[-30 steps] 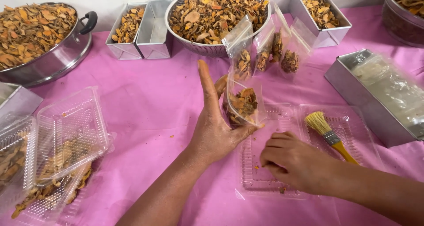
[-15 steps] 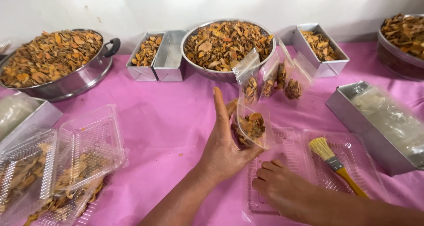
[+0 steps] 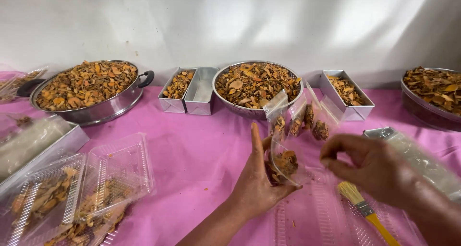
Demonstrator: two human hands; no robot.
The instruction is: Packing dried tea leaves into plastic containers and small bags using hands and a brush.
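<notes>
My left hand cups a small clear plastic bag partly filled with dried orange-brown slices, held just above the pink tablecloth. My right hand hovers to the right of the bag at about the same height, fingers curled with thumb and forefinger close together and nothing in them. Three more small filled bags lean against a round steel bowl of dried slices behind. A clear plastic clamshell tray lies open under both hands, with a yellow-handled brush on it.
A large steel pan of dried slices stands at far left, small rectangular steel tins flank the bowl, and another pan sits far right. Filled clamshell trays lie at left. A steel tin of plastic bags stands right.
My right hand has lifted off the clamshell tray and risen beside the bag. My head has tilted up, showing more wall. My left hand still holds the bag.
</notes>
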